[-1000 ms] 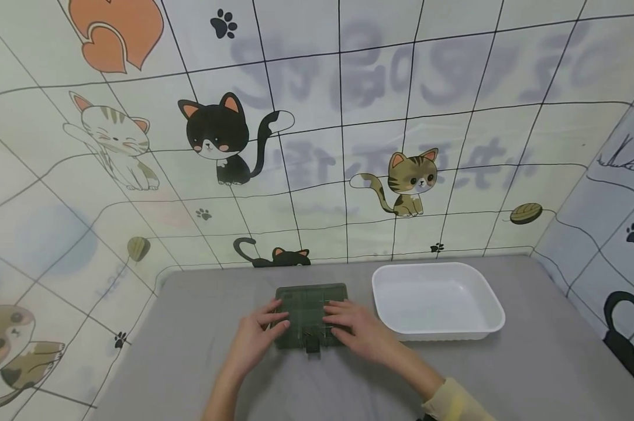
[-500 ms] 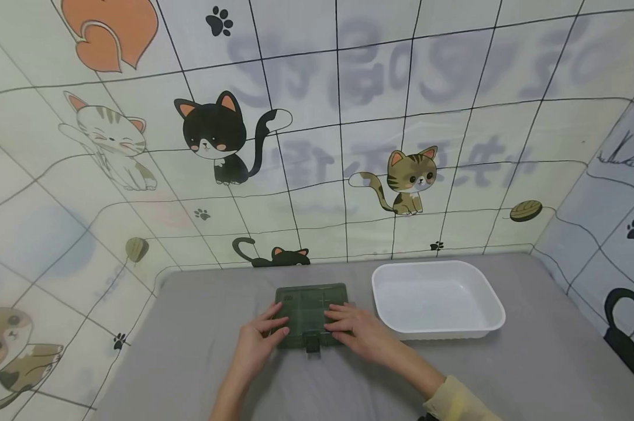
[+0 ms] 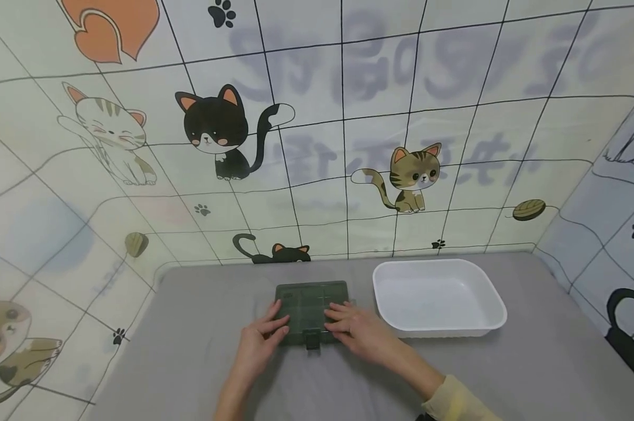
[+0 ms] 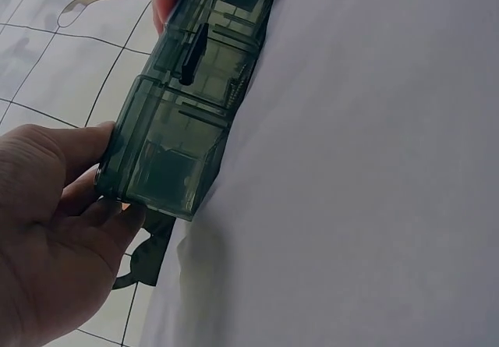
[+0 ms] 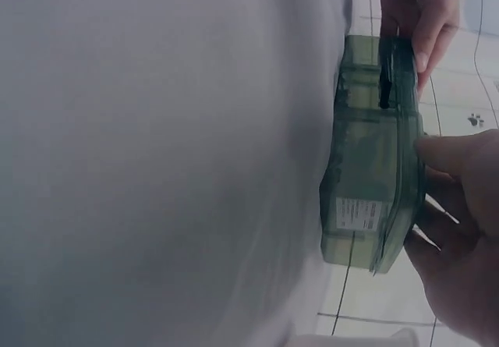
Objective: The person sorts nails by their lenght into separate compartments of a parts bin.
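A dark green, see-through plastic box [image 3: 307, 307] with inner compartments lies on the grey cloth. A dark latch [image 3: 312, 339] sits at the middle of its front side; in the left wrist view the latch [image 4: 193, 54] stands out from the box. My left hand [image 3: 258, 345] touches the lid's left part with fingers spread. On the right part of the lid rest the fingers of my right hand [image 3: 361, 332], nearly straight. The lid looks closed. In the right wrist view a white printed label [image 5: 359, 214] shows on the box's side. What lies inside is unclear.
To the right of the box stands a white rectangular tray [image 3: 498, 316], close to my right hand. Grey cloth [image 3: 190, 351] covers the table. Behind and at both sides hangs a white sheet [image 3: 317, 199] printed with cats and grid lines.
Both hands stay on the box, with only slight finger shifts; the left fingers have drawn back a little from the lid's middle. The head view has tilted slightly.
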